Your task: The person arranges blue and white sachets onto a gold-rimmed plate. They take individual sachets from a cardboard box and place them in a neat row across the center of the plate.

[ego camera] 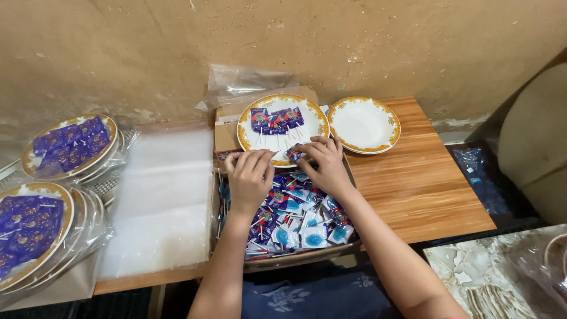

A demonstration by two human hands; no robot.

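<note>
1. Right hand point(326, 165): fingertips pinched together on one small purple-and-blue wrapped lollipop with a white stick point(293, 155), held just at the near rim of the white round plate with a gold patterned border point(245, 121).
2. Left hand point(249, 177): fingers curled palm-down, touching the near rim of the same plate; hold on anything underneath cannot be told.
3. Row of purple-wrapped lollipops point(276, 120): laid on that plate, wrappers toward the wall, sticks pointing toward the person.
4. Open cardboard box heaped with loose purple and blue lollipops point(298, 227): directly nearer the person than the plate, under both wrists.
5. Step judged in hand: filling the plate one piece at a time; next move calls for laying the pinched piece beside the row, stick aligned.
6. Empty gold-bordered white plate point(364, 124): just right of the plate, on the wooden table point(425, 183).
7. Stacks of filled, plastic-wrapped plates point(68, 147): well left of the plate.
8. Clear plastic sheet point(162, 195): between those stacks and the plate.
</note>
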